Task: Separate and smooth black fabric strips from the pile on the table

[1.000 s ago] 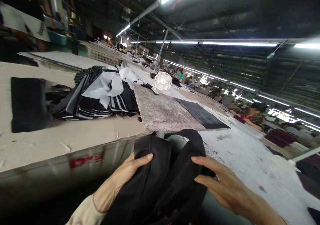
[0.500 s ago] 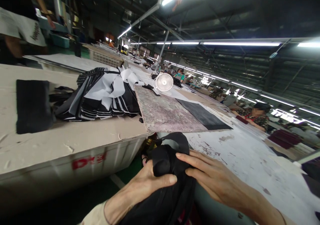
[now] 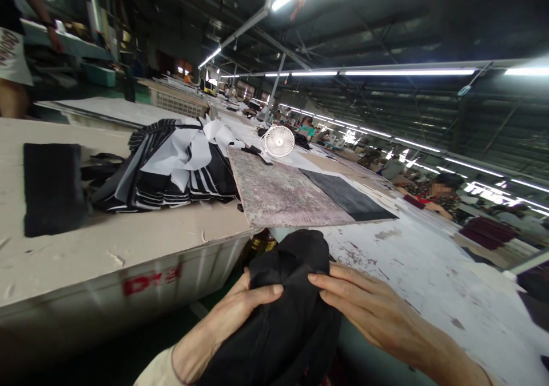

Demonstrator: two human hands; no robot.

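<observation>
A black cloth piece [image 3: 295, 300], which looks like part of a garment, hangs in folds between my hands in front of my body. My left hand [image 3: 240, 309] is closed on its left side, thumb lying on top and the other fingers behind the cloth. On the opposite side, the fingers of my right hand [image 3: 364, 294] press along the cloth's edge; the right thumb is out of sight. The upper end of the cloth bulges up near the corner of a worn board [image 3: 287, 188]. Its lower part drops toward my lap.
A heap of black and white fabric pieces [image 3: 171, 163] lies on the beige table [image 3: 163, 234] at left, beside a dark folded cloth [image 3: 52, 188]. A small white fan [image 3: 279, 142] stands beyond the board. A stained white table [image 3: 398, 271] extends right. Other people stand left and sit right.
The strip at the top of the cloth has turned over, and the cloth now looks smoother and wider. My left hand has shifted slightly left. The person at far left has moved leftward.
</observation>
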